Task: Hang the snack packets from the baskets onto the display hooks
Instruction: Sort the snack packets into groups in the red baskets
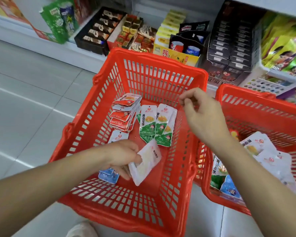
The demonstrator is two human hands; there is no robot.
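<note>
Head view. We see a red plastic lattice basket standing on a grey tiled floor, in front of a low white shelf of boxed goods.

(a) The left hand reaches in over the basket's near-left wall. Its thumb and curled fingers grip a small sheaf of white-backed snack packets, held tilted over the near half of the basket floor, printed faces turned away from us.

(b) The right hand hangs above the basket's far-right corner. Its fingers are loosely curled, thumb and forefinger close together, and we see nothing held in them; the fingertips are blurred.

(c) On the basket floor, a fanned stack of red-and-white snack packets lies against the far-left wall. Just beside it, toward the middle, lie overlapping green-and-white snack packets. Blue snack packets lie in the near-left corner, partly under the left hand, and a white packet with a red mark shows just beyond that hand's knuckles.

(d) A second red plastic lattice basket touches the first along its right wall and holds a loose heap of white, green and blue snack packets; the right forearm crosses over it.

(e) On the shelf, a black display carton stands beside a yellow carton.
</note>
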